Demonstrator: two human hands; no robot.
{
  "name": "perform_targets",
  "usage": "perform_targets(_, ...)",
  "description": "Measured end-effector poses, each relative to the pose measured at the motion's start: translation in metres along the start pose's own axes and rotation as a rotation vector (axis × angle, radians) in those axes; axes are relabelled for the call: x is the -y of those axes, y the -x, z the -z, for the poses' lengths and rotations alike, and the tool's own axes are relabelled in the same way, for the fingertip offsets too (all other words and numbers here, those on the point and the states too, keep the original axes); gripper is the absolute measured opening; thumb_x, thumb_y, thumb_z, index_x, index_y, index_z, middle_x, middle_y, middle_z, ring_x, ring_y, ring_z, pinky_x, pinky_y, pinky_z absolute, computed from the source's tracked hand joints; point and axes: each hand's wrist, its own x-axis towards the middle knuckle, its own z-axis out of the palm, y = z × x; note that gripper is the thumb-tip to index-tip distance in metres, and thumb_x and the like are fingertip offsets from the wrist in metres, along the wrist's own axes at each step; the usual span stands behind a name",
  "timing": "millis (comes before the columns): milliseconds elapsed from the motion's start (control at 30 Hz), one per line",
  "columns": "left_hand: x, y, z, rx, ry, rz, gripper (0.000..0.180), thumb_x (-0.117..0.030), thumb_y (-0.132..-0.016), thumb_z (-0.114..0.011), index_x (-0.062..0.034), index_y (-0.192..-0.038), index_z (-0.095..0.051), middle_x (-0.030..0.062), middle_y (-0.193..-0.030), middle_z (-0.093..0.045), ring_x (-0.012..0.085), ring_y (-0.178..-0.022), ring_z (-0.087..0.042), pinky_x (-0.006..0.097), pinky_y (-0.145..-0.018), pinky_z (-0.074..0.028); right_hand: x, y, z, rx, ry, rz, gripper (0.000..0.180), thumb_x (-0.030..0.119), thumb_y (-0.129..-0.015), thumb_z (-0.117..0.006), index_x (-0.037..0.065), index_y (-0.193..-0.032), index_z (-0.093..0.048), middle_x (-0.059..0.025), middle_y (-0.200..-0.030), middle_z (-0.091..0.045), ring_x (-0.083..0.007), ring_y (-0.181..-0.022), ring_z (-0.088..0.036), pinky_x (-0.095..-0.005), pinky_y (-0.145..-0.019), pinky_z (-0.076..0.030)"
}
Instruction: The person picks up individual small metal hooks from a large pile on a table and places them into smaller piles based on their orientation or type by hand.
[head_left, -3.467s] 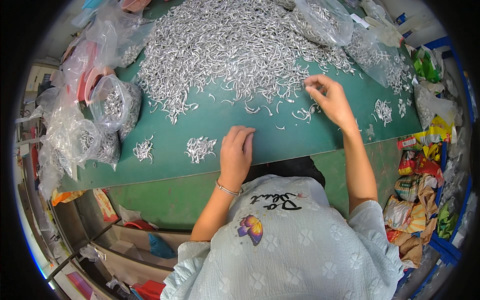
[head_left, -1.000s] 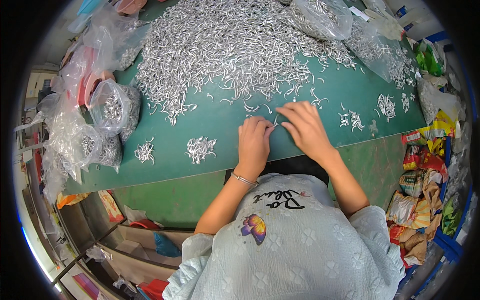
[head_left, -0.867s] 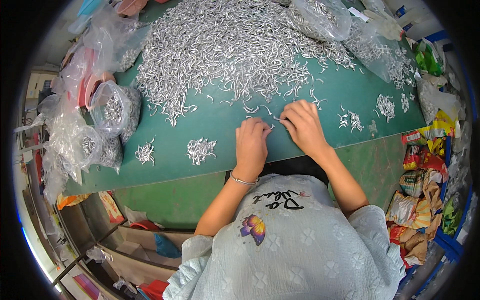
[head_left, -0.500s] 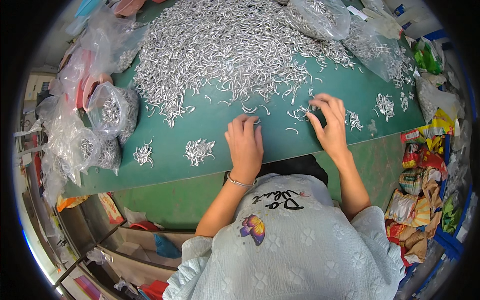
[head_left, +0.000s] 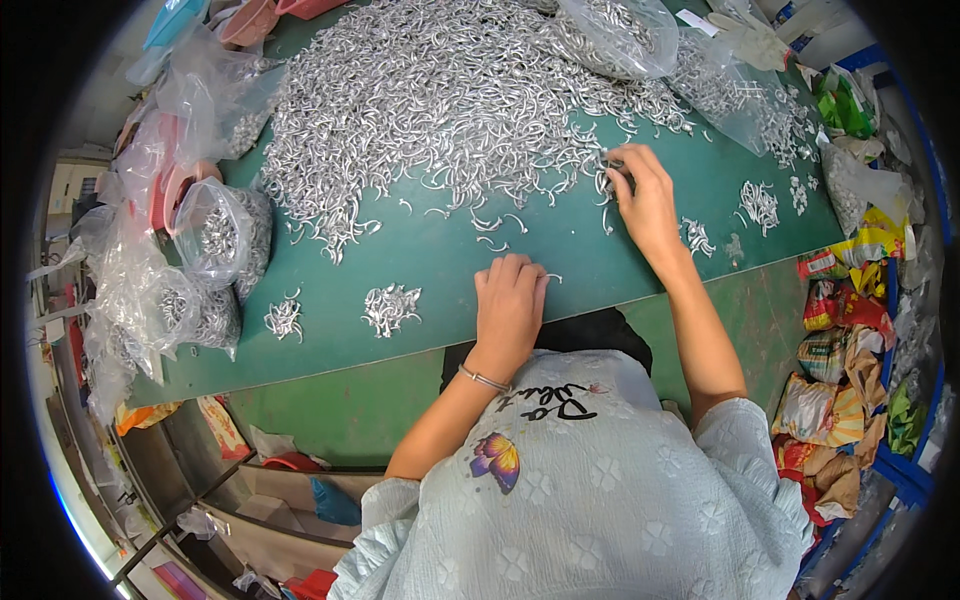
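Note:
A broad heap of small curved silver metal pieces covers the far part of the green table. My right hand is at the heap's near right edge, thumb and fingers curled in on several of the curved pieces. Close to the table's front edge, my left hand is bent with its fingers together and pointing down. One curved metal piece pokes out beside its thumb; the fingertips themselves are hidden. A few loose pieces lie beyond the left hand.
Small piles sit at left, far left and right. Clear bags of metal parts crowd the left side, with another bag on the heap. Colourful packages fill a blue rack at right.
My left hand has moved right and nearer to me, to the single loose piece. My right hand has reached farther away, to the heap's edge. The view has shifted slightly.

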Motion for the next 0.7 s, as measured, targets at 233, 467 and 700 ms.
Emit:
perform_targets(233,-0.005,0.003,-0.002,-0.035,0.000,0.045,0.016,-0.003,-0.078,-0.070,-0.0067,-0.091,-0.060,0.0066,-0.090,-0.057,0.0251,-0.087,-0.054,0.037,-0.073,-0.036,0.037,0.016,-0.025,0.109,0.281,0.208,0.014,0.015,-0.080,-0.071,0.005,-0.087,-0.063,-0.0081,-0.087,-0.057,-0.0268,-0.089,-0.053,-0.0385,-0.076,-0.039)
perform_targets(467,0.013,-0.003,0.004,-0.163,-0.135,0.119,0.017,-0.003,-0.079,-0.069,-0.0077,-0.092,-0.059,0.0059,-0.091,-0.058,0.0253,-0.087,-0.055,0.037,-0.073,-0.036,0.041,0.034,-0.011,0.259,0.293,0.196,0.013,0.012,-0.078,-0.070,0.005,-0.085,-0.061,-0.0079,-0.086,-0.053,-0.0271,-0.089,-0.049,-0.0388,-0.077,-0.037)
perform_targets(700,0.002,-0.017,0.008,-0.081,-0.109,0.068,0.029,-0.004,-0.081,-0.066,-0.0060,-0.109,-0.060,0.0096,-0.104,-0.057,0.0275,-0.095,-0.053,0.039,-0.078,-0.039,0.031,0.030,0.010,0.122,0.115,0.106,0.022,0.015,-0.078,-0.073,0.006,-0.094,-0.063,-0.0106,-0.101,-0.061,-0.0299,-0.099,-0.053,-0.0406,-0.082,-0.040)
